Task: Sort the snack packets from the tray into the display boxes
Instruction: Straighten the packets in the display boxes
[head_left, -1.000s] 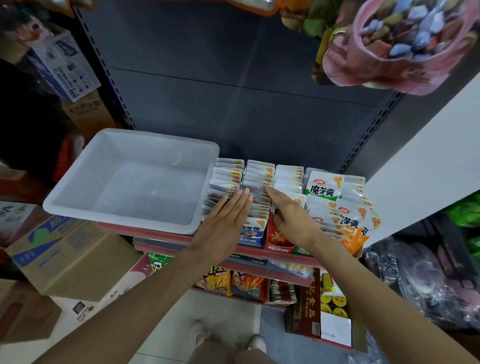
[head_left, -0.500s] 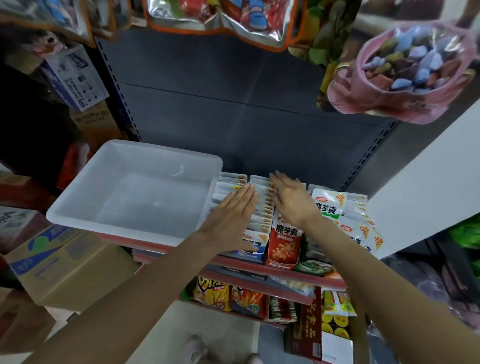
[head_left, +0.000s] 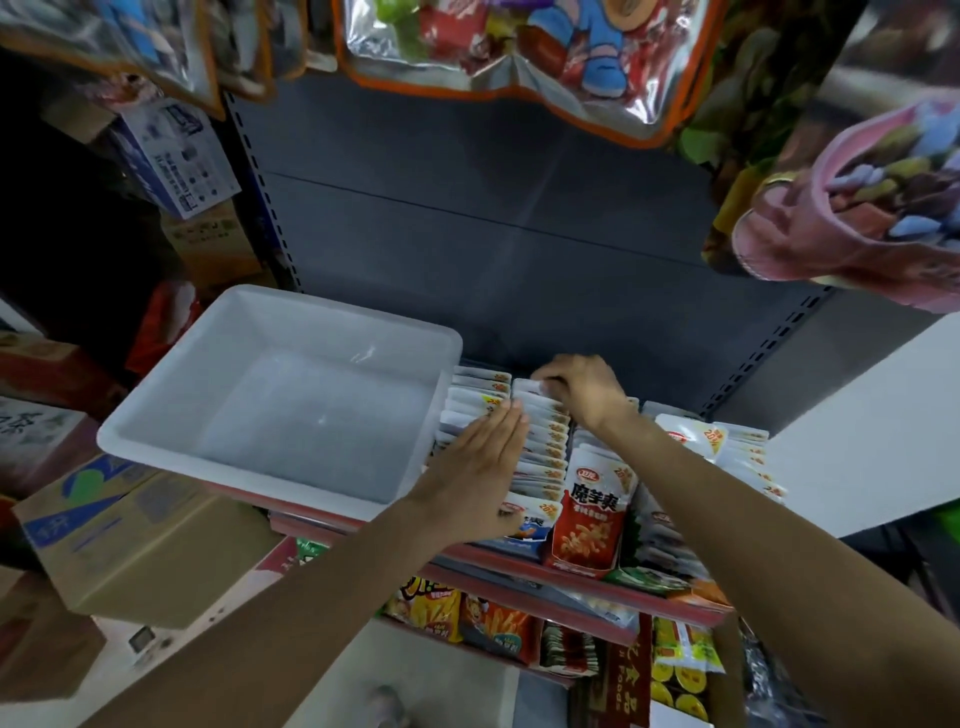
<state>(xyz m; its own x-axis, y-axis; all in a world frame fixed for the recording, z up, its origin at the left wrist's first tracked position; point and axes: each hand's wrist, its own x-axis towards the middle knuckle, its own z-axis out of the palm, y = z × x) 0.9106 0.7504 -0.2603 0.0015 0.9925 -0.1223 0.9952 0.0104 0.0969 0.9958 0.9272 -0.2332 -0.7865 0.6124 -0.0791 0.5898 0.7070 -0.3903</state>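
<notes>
Clearly, from the head view I see the white tray (head_left: 270, 410) holding no packets, so sorting looks nearly done. My left hand (head_left: 480, 475) lies flat, fingers straight, pressing the packet rows (head_left: 543, 441) in the display boxes (head_left: 524, 540), I judge to steady them. My right hand (head_left: 582, 387) curls fingers over the rear packets, seemingly squaring them against the back.

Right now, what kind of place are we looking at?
Most likely a small shop or snack aisle. A metal shelf unit with a slotted upright holds rows of snack packets in display boxes, big snack bags hang overhead, and a stock carton sits beside it.
</notes>
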